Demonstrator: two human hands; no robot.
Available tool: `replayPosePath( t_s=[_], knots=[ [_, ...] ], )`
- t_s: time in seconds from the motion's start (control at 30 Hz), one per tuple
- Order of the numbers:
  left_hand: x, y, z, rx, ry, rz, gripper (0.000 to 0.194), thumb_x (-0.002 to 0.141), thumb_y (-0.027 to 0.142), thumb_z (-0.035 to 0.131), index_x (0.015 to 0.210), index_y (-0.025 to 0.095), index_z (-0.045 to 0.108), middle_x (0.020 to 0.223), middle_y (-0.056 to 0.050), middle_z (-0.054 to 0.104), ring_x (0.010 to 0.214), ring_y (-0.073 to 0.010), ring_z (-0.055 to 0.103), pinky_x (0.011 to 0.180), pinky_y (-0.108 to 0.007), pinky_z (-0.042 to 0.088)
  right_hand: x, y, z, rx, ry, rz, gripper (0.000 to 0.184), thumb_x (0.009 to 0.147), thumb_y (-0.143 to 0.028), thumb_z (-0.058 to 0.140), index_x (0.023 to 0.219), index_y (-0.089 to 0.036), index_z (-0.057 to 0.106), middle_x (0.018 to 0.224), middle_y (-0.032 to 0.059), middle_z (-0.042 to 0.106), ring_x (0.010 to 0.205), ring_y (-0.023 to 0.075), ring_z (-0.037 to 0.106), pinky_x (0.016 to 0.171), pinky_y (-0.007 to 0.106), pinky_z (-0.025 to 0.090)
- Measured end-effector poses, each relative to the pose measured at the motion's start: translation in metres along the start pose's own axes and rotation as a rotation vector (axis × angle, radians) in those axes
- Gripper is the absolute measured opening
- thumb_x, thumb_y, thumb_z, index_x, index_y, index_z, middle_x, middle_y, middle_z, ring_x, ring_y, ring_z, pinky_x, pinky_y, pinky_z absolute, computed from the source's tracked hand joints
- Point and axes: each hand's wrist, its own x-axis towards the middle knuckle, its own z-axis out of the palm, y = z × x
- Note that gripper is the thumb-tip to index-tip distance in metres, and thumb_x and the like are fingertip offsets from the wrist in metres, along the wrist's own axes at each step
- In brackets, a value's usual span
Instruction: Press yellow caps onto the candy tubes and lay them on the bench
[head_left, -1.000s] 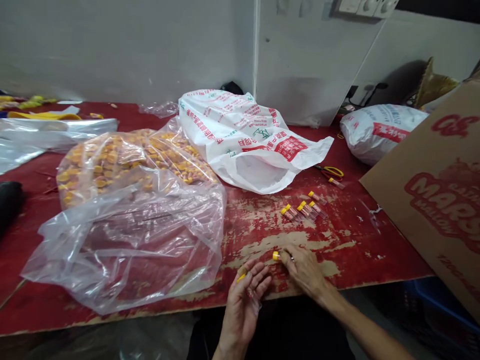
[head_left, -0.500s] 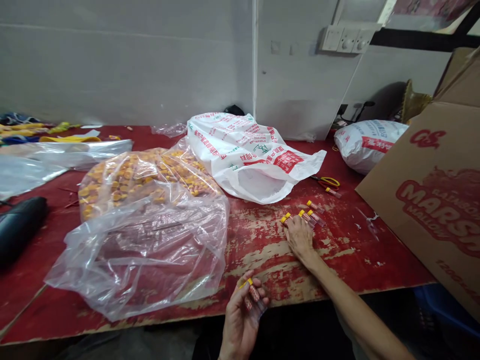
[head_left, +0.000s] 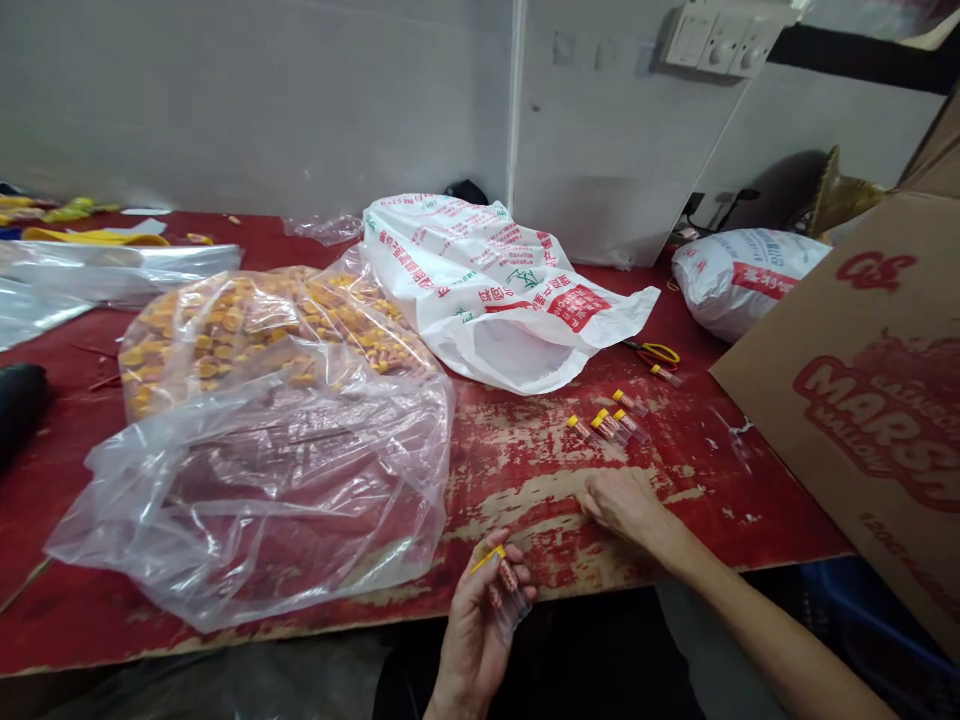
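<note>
My left hand (head_left: 484, 620) is at the near edge of the worn red table (head_left: 525, 470), fingers curled round several small clear tubes with yellow caps (head_left: 504, 582). My right hand (head_left: 622, 502) rests on the table a little to the right, fingers bent down against the surface; what is under them is hidden. A short way beyond it lies a small cluster of yellow-capped tubes (head_left: 609, 422). Left of both hands spreads a large clear plastic bag (head_left: 262, 470), its far part full of yellow-capped tubes (head_left: 247, 330).
A white printed plastic bag (head_left: 495, 290) lies open behind the tubes. Yellow-handled scissors (head_left: 656, 352) sit beside it. A brown cardboard box (head_left: 877, 400) stands at the right, a tied white sack (head_left: 742, 275) behind it. More clear plastic (head_left: 90, 280) lies far left.
My right hand has drawn back from the cluster of tubes toward the near edge of the table. My left hand still holds its tubes in much the same place.
</note>
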Motion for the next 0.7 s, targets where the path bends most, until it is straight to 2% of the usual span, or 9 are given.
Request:
replayPosePath(
  t_s=[0.2, 0.37, 0.57, 0.63, 0.7],
  knots=[
    [0.003, 0.001, 0.0, 0.009, -0.005, -0.027, 0.037, 0.064, 0.018, 0.076, 0.097, 0.015, 0.061, 0.08, -0.005, 0.064, 0.067, -0.0171, 0.062, 0.06, -0.03, 0.053, 0.013, -0.018, 0.015, -0.032, -0.105, -0.04, 0.026, 0.078, -0.007, 0.049, 0.062, -0.014, 0.068, 0.058, 0.0067, 0.064, 0.054, 0.0157, 0.056, 0.049, 0.028, 0.025],
    [0.011, -0.001, 0.01, 0.02, 0.055, -0.046, 0.037, 0.064, 0.016, 0.075, 0.098, 0.015, 0.059, 0.08, -0.006, 0.065, 0.066, -0.0174, 0.062, 0.059, -0.031, 0.055, 0.018, -0.016, 0.022, -0.001, -0.119, -0.024, 0.028, 0.08, -0.007, 0.047, 0.068, -0.015, 0.07, 0.063, 0.0073, 0.067, 0.057, 0.018, 0.058, 0.051, 0.027, 0.032],
    [0.012, -0.002, 0.016, 0.017, 0.038, -0.045, 0.039, 0.065, 0.015, 0.074, 0.1, 0.015, 0.058, 0.082, -0.007, 0.067, 0.068, -0.0189, 0.065, 0.061, -0.032, 0.056, 0.009, -0.006, 0.023, 0.124, -0.031, 0.012, 0.026, 0.087, -0.02, 0.048, 0.072, -0.016, 0.067, 0.068, 0.0071, 0.068, 0.062, 0.0194, 0.061, 0.057, 0.027, 0.039],
    [0.008, -0.004, 0.015, 0.003, 0.024, -0.021, 0.039, 0.066, 0.019, 0.075, 0.102, 0.015, 0.059, 0.088, -0.009, 0.068, 0.072, -0.0203, 0.066, 0.064, -0.033, 0.056, -0.001, -0.012, 0.026, 0.196, 0.006, -0.006, 0.031, 0.094, -0.022, 0.038, 0.08, -0.018, 0.065, 0.075, 0.0041, 0.068, 0.069, 0.017, 0.062, 0.062, 0.024, 0.042],
    [0.005, -0.007, 0.016, -0.009, 0.016, -0.003, 0.041, 0.066, 0.022, 0.077, 0.103, 0.016, 0.059, 0.095, -0.01, 0.068, 0.078, -0.0215, 0.067, 0.068, -0.034, 0.056, -0.015, -0.027, 0.03, 0.404, 0.077, -0.003, 0.034, 0.098, -0.023, 0.029, 0.091, -0.019, 0.062, 0.083, 0.0026, 0.068, 0.076, 0.0148, 0.063, 0.067, 0.022, 0.044]
  ],
)
